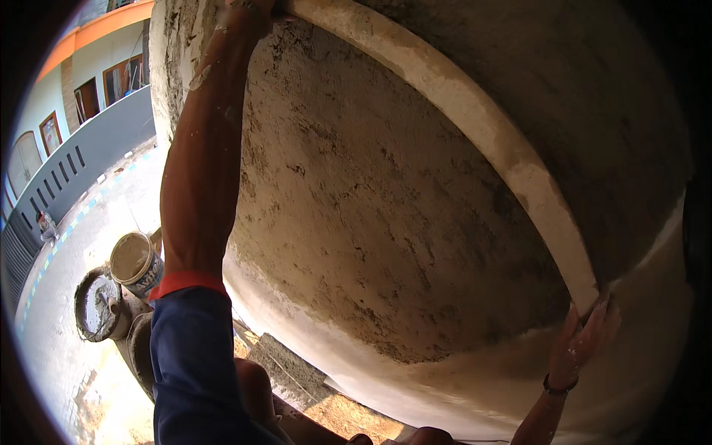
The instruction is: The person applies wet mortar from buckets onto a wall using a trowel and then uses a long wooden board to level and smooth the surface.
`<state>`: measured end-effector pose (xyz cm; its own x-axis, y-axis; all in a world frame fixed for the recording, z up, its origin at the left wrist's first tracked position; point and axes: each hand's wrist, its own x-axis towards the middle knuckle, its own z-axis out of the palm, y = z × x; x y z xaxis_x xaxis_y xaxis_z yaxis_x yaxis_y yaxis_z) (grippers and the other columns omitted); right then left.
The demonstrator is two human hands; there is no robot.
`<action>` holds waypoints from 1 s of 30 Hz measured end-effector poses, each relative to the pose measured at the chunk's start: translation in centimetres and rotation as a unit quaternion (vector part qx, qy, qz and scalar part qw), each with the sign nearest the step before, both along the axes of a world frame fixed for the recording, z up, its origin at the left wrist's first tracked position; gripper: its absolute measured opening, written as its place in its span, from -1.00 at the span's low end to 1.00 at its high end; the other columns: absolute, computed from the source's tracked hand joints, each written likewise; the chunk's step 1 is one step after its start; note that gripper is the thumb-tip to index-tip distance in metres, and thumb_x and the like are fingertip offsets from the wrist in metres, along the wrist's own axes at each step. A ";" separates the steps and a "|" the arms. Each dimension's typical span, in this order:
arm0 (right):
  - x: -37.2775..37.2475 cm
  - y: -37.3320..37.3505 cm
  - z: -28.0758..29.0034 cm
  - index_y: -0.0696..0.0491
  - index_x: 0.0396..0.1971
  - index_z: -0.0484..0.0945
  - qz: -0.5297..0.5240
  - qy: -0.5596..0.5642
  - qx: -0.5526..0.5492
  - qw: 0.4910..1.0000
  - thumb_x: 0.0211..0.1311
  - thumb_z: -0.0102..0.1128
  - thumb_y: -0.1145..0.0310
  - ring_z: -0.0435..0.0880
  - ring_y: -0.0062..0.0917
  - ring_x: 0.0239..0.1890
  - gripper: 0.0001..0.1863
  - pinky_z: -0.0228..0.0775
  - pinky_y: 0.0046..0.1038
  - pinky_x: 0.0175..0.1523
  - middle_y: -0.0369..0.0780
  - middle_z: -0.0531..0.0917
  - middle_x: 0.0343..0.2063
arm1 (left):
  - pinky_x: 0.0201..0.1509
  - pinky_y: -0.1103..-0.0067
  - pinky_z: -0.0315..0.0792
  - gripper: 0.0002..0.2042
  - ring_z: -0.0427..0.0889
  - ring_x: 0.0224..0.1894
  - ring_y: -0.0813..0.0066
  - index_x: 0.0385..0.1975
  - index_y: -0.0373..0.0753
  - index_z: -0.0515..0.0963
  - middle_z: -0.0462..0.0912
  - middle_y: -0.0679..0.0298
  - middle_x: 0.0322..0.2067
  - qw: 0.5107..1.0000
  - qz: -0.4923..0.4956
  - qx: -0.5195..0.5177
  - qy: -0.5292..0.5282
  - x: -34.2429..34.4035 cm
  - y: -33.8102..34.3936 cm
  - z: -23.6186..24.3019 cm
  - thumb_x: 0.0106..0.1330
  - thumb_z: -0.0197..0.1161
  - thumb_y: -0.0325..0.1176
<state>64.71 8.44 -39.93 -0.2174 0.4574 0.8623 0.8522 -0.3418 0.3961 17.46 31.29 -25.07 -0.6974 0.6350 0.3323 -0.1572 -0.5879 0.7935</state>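
A long, pale, plaster-smeared straightedge (pixel 475 111) lies against the rough, freshly coated wall (pixel 348 193), running from the top down to the lower right. My left hand (pixel 252 16) grips its upper end at the picture's top edge, where part of the hand is cut off. At the lower end, my right hand (pixel 582 337) holds the straightedge's tip between thumb and fingers. A dark band circles my right wrist. Pitted, uneven plaster fills the area below the straightedge, while smoother plaster borders it along the bottom.
Down at the left stand a pale bucket (pixel 133 259), a tub of wet grey mortar (pixel 96 304) and a dark container (pixel 141 348). A grey boundary wall (pixel 111 137) runs behind, with a person (pixel 47 226) low beside it. A mortar-covered board (pixel 285 367) lies below me.
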 end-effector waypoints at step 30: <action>2.8 -0.8 6.9 0.19 0.07 0.31 0.015 -0.047 0.062 0.997 0.22 0.04 0.16 0.38 -0.11 -0.05 -0.48 0.24 -0.15 -0.05 0.01 0.40 -0.09 | -0.64 0.46 0.29 -0.74 0.40 -0.62 0.49 -0.47 -0.20 0.41 0.45 0.31 -0.57 0.990 -0.111 0.078 0.040 -1.2 1.4 3.4 0.32 -0.07 -0.16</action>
<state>67.53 7.63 -33.00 -0.3121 0.3401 0.8871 0.8240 -0.3679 0.4309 16.28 32.72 -21.70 -0.5138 0.7061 0.4873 -0.2372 -0.6628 0.7102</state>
